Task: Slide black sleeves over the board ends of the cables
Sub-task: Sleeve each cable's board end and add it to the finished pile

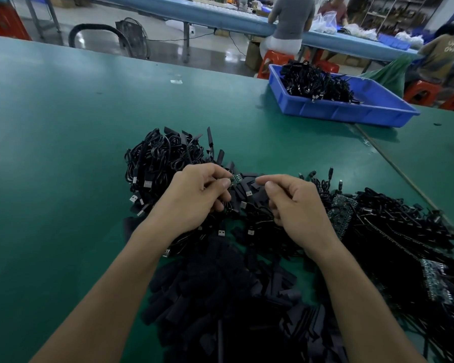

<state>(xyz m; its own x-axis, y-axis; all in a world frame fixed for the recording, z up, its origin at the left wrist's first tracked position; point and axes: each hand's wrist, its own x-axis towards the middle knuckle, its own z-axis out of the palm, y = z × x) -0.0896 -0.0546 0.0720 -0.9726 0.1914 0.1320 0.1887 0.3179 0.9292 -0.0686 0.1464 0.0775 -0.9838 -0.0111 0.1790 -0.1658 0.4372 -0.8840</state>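
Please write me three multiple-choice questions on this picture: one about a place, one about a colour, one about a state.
1. Where does the blue tray stand?
A) far right
B) near left
C) on the floor

2. What colour is the table top?
A) white
B) green
C) red

3. How is the small board at the left hand?
A) lying untouched
B) wholly sleeved
C) pinched, green face showing

Answers:
1 A, the blue tray sits at the far right of the table top.
2 B, the bare surface is green.
3 C, the left hand pinches the small board between its fingertips, and its green face is uncovered.
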